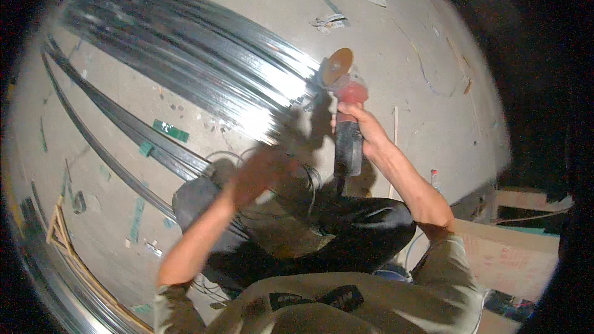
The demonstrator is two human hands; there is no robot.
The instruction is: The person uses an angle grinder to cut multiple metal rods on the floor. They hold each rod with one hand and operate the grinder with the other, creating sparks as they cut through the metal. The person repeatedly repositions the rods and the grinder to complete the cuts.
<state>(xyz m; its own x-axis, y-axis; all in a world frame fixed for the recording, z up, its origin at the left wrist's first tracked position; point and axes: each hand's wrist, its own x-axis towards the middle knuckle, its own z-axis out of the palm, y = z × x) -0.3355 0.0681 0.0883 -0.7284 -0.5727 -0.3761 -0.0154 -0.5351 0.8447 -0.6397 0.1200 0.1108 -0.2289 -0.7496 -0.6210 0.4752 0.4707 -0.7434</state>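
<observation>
My right hand (pixel 369 128) is wrapped round the body of a red and black angle grinder (pixel 348 151). Its round brown disc (pixel 340 65) points away from me, close to the right-hand ends of a wide stack of shiny metal profiles (pixel 185 52) on the floor. Over my lap, below the near corner of that stack, my left hand (pixel 263 173) is dark and smeared by motion. Its fingers cannot be made out, nor whether anything is in them.
Several long thin metal strips (pixel 124 114) run from the far left to my left knee. Green tape scraps (pixel 171 131) and torn paper (pixel 331 22) litter the concrete floor. A cable loops near my lap. Cardboard (pixel 507 256) lies at right, a small bottle (pixel 434 179) beyond my right forearm.
</observation>
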